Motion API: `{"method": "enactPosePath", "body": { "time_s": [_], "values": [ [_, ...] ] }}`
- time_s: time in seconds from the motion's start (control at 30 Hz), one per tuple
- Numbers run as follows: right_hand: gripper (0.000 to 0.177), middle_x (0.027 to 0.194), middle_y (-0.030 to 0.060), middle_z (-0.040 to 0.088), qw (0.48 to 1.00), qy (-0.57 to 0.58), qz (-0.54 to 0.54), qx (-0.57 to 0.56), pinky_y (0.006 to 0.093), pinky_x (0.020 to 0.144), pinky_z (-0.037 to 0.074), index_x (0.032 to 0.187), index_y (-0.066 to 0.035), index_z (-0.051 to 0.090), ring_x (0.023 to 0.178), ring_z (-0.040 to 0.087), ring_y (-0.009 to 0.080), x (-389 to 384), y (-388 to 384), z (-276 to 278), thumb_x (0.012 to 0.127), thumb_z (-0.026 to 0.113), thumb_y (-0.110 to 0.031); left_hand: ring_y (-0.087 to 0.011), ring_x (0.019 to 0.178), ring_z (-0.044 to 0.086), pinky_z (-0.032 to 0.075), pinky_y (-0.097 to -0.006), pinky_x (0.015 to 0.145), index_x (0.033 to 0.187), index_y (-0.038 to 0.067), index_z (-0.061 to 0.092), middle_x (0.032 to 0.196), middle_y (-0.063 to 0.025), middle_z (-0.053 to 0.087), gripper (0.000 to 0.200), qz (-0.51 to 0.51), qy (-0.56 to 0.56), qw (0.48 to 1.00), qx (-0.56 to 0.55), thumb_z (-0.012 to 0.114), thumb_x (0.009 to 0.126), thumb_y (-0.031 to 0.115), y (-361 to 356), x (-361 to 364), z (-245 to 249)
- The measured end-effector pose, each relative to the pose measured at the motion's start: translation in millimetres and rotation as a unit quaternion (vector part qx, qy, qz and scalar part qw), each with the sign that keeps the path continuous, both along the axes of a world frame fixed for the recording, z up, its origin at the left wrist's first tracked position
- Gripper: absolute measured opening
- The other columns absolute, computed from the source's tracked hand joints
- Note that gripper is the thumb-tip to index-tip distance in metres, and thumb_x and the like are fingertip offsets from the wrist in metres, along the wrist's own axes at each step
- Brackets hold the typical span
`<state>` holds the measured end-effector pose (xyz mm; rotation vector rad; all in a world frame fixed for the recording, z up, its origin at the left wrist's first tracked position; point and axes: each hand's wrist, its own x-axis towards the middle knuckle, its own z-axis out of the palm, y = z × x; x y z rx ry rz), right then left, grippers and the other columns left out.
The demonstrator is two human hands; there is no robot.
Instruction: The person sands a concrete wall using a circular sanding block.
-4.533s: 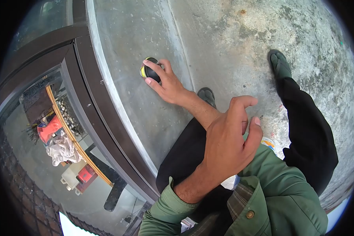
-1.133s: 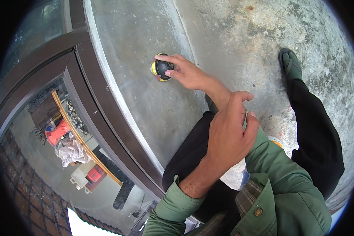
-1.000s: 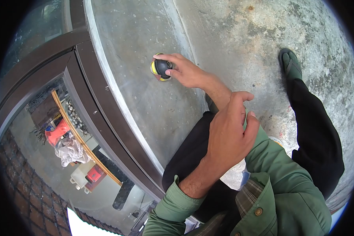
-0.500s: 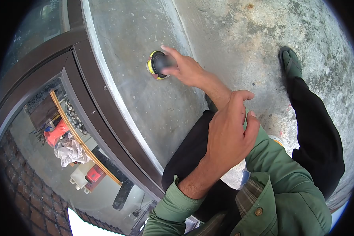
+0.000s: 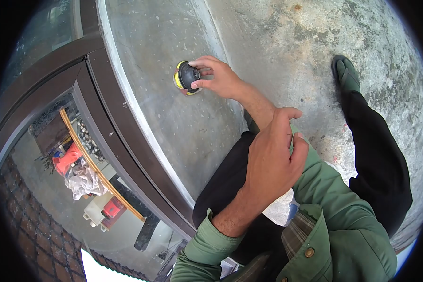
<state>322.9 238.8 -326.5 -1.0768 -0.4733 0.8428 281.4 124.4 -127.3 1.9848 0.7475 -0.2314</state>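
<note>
My right hand [image 5: 219, 77] reaches left across the grey concrete strip. Its thumb and fingers curve around the black domed top of a small round tool [image 5: 189, 75] with a yellow band about its side. A little reddish brown shows at the tool's lower edge, and its underside is hidden against the concrete. Nearer to me, my left hand [image 5: 275, 157] appears back up, overlapping my right forearm and green sleeve [image 5: 322, 181] in this view. Its index finger and thumb are apart, with nothing seen between them; the other fingers are mostly hidden.
A brown-framed glass door or window [image 5: 113, 127] borders the strip on the left. Behind or reflected in the glass are a red item [image 5: 67, 159], a crumpled cloth [image 5: 86, 181] and a white container [image 5: 94, 211]. My foot in a dark sandal [image 5: 348, 75] rests on the stained concrete at right.
My right hand's fingers have closed in from a wider spread onto the tool's black top. The tool has shifted slightly, if at all. My left hand stays almost where it was.
</note>
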Motion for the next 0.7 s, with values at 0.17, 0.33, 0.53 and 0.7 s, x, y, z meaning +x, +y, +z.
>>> {"method": "enactPosePath", "body": {
  "time_s": [0.17, 0.33, 0.53, 0.7],
  "values": [
    [0.058, 0.132, 0.0159, 0.056, 0.999, 0.042, 0.028, -0.008, 0.0395, 0.104, 0.052, 0.130, -0.005, 0.061, 0.118, 0.064, 0.0282, 3.8, 0.2, 1.0, 0.078, 0.085, -0.011, -0.0227, 0.059, 0.049, 0.041, -0.0394, 0.056, 0.119, 0.003, 0.053, 0.067, -0.0072, 0.045, 0.031, -0.004, 0.015, 1.000, 0.002, 0.058, 0.088, 0.002, 1.2, 2.7, 3.5],
    [0.059, 0.125, 0.0144, 0.063, 0.998, 0.041, 0.037, -0.031, 0.0384, 0.101, 0.052, 0.130, -0.006, 0.061, 0.115, 0.064, 0.0263, 3.4, -0.4, 1.1, 0.077, 0.086, -0.011, -0.0303, 0.061, 0.058, 0.044, -0.0443, 0.059, 0.118, 0.003, 0.052, 0.068, -0.0114, 0.051, 0.032, -0.007, 0.025, 1.000, 0.002, 0.059, 0.087, 0.003, 1.1, 2.2, 2.6],
    [0.061, 0.120, 0.0118, 0.066, 0.996, 0.075, 0.047, -0.005, 0.0366, 0.098, 0.053, 0.132, -0.008, 0.060, 0.109, 0.065, 0.0239, 2.9, 2.9, -3.1, 0.078, 0.085, -0.011, -0.0145, 0.057, 0.040, 0.037, -0.0339, 0.054, 0.119, 0.001, 0.055, 0.066, -0.0024, 0.038, 0.031, 0.003, -0.006, 1.000, 0.010, 0.057, 0.088, 0.000, 0.0, 0.8, 1.4],
    [0.061, 0.120, 0.0127, 0.067, 0.995, 0.085, 0.055, -0.012, 0.0361, 0.098, 0.053, 0.134, -0.008, 0.059, 0.110, 0.065, 0.0224, 2.1, 0.6, 0.4, 0.079, 0.085, -0.011, -0.0295, 0.060, 0.056, 0.043, -0.0441, 0.058, 0.119, 0.003, 0.051, 0.066, -0.0098, 0.049, 0.034, -0.007, 0.022, 1.000, 0.000, 0.059, 0.086, 0.001, 0.4, 3.2, 5.2]
  ]
}}
